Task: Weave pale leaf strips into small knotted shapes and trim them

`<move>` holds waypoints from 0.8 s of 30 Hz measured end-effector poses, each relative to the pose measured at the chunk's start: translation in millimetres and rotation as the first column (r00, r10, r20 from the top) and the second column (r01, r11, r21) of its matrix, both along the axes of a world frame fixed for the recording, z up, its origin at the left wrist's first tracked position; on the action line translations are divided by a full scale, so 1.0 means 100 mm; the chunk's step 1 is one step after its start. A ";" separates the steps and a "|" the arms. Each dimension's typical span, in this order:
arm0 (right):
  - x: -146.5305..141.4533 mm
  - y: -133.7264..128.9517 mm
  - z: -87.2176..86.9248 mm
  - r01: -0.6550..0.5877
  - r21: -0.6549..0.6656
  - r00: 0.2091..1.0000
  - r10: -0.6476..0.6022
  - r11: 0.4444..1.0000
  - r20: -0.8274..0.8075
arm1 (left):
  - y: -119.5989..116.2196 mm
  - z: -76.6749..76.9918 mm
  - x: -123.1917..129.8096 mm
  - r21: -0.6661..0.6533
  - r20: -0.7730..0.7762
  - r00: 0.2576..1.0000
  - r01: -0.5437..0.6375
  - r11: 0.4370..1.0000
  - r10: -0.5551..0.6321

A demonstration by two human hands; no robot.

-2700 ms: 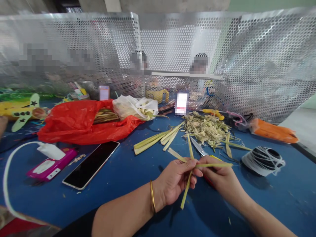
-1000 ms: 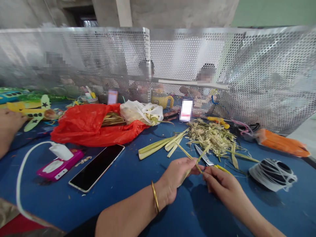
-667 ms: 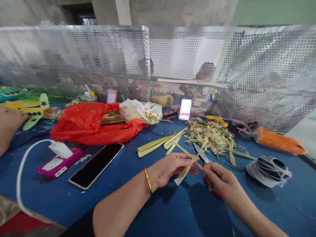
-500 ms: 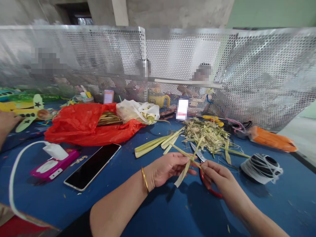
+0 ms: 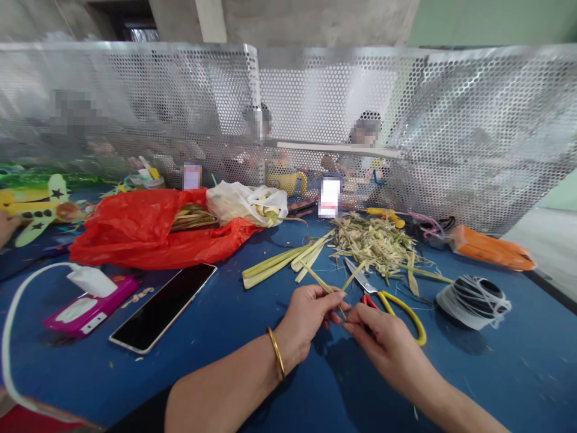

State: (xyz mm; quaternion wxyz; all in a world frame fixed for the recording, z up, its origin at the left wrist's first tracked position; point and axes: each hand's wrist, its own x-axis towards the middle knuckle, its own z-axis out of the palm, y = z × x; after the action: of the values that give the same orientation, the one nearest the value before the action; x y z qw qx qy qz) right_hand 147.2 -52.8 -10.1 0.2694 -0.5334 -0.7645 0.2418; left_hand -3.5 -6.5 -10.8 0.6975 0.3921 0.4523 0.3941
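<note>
My left hand (image 5: pixel 309 313), a gold bangle on its wrist, pinches pale yellow-green leaf strips (image 5: pixel 317 276) where they cross. One strip points up and left, another up and right. My right hand (image 5: pixel 383 337) is closed with its fingertips on the lower end of the strips, close against the left fingers. Just beyond the right hand lie scissors (image 5: pixel 386 300) with one red and one yellow handle, partly covered by that hand. Several longer leaf strips (image 5: pixel 274 267) rest on the blue table (image 5: pixel 252 319), next to a heap of leaf scraps (image 5: pixel 374 243).
A dark phone (image 5: pixel 164 310) and a magenta power strip (image 5: pixel 92 307) with a white plug lie left. Behind them is a red plastic bag (image 5: pixel 130 231). On the right are a spool of grey cord (image 5: pixel 473 302) and an orange packet (image 5: pixel 493 248). A perforated metal screen (image 5: pixel 311 90) stands behind; people sit beyond it.
Both hands have drawn closer together. My left thumb now presses on the crossing, and the wide strip end that hung below is no longer visible. The scissors' yellow handle has come into view.
</note>
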 end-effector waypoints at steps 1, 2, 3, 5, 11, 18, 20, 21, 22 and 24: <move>-0.01 -0.01 0.01 -0.016 0.016 1.000 0.016 1.000 0.015 | 0.00 0.00 0.00 0.007 -0.018 1.000 -0.006 1.000 0.006; -0.02 -0.02 0.02 -0.026 0.022 0.999 0.025 0.999 0.022 | 0.01 -0.01 0.00 0.009 -0.033 0.999 -0.004 1.000 0.004; -0.02 -0.02 0.03 -0.028 0.020 0.999 0.028 0.999 0.024 | 0.01 -0.01 -0.01 0.008 -0.046 0.999 0.008 1.000 -0.007; -0.01 -0.03 0.06 -0.018 0.017 1.000 0.018 1.000 0.016 | 0.03 0.01 -0.03 0.016 -0.069 0.996 0.052 0.999 -0.051; 0.13 -0.01 0.19 0.222 0.298 0.975 -0.219 0.928 -0.044 | -0.03 0.12 -0.09 0.082 -0.199 0.935 0.314 0.946 -0.293; 0.11 0.07 0.18 0.168 0.028 0.983 -0.165 0.985 -0.082 | -0.25 0.02 -0.02 0.165 -0.378 0.751 0.630 0.759 -0.541; 0.08 0.08 0.15 0.120 -0.097 0.968 -0.138 0.988 -0.207 | -0.28 -0.02 -0.01 0.165 -0.441 0.725 0.645 0.746 -0.529; 0.07 0.08 0.15 0.115 -0.123 0.955 -0.144 0.986 -0.261 | -0.28 -0.03 0.00 0.163 -0.465 0.721 0.641 0.751 -0.514; 0.07 0.07 0.15 0.127 -0.129 0.942 -0.161 0.983 -0.296 | -0.27 -0.04 0.00 0.162 -0.488 0.720 0.630 0.760 -0.493; 0.07 0.04 0.17 0.198 -0.095 0.926 -0.218 0.976 -0.307 | -0.23 -0.05 -0.01 0.170 -0.537 0.733 0.579 0.798 -0.417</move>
State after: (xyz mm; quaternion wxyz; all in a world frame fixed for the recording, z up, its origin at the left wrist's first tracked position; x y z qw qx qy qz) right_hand 154.7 -48.6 7.2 0.3954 -0.5740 -0.6427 0.3179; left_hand -4.2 -29.3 -15.9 0.5710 0.6934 0.4129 0.1505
